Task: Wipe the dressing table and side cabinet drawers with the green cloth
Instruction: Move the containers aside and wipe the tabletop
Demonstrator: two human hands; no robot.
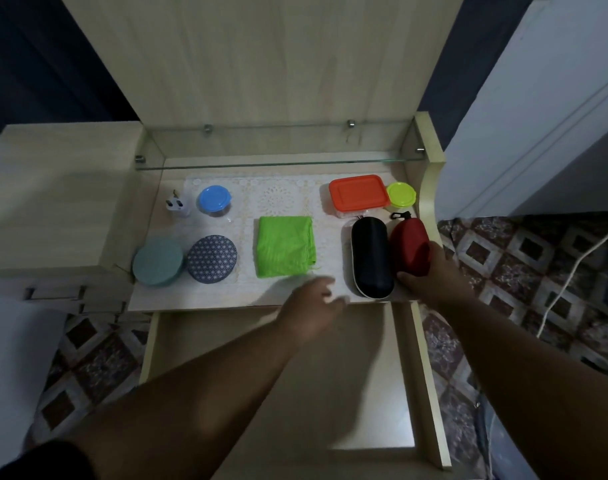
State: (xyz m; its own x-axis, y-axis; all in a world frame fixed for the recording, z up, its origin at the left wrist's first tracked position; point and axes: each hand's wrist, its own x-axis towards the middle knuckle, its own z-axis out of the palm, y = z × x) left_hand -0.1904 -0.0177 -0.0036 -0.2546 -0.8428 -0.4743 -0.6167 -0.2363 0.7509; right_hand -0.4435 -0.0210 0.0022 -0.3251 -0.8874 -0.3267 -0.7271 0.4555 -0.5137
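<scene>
The green cloth [284, 245] lies folded in the middle of the dressing table top [247, 299]. My left hand [313, 308] hovers blurred over the table's front edge, just below and right of the cloth, fingers apart and holding nothing. My right hand [430, 273] grips the near end of a red case [409, 242] at the table's right side. Below the table top a drawer [333, 368] stands pulled out under my forearms. The side cabinet [53, 202] stands to the left.
A black case [371, 256] lies beside the red one. Behind them sit an orange-lidded box [358, 192] and a yellow-green tub [401, 195]. On the left are a blue-lidded jar [214, 199], a white plug [177, 204], a teal lid [158, 260] and a patterned disc [211, 258]. A glass shelf [278, 163] crosses above.
</scene>
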